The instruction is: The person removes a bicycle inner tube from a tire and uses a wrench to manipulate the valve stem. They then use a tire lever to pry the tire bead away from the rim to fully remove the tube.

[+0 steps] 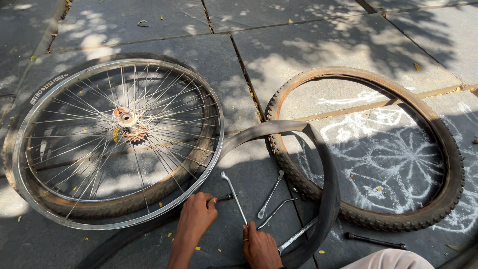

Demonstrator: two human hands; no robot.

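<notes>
A spoked bicycle wheel with a worn tyre half off its rim lies on the stone paving at left. My left hand pinches the valve of the black inner tube, just beside the rim's lower edge. My right hand rests on the ground at the bottom, gripping the lower end of a long metal tyre lever. A second, loose knobbly tyre lies at right, with the inner tube draped over its left side.
Two more metal tyre levers lie between my hands and the loose tyre, and a spanner lies under the tube. A dark rod lies at lower right. A white chalk floor pattern shows inside the loose tyre. My knee shows at the bottom.
</notes>
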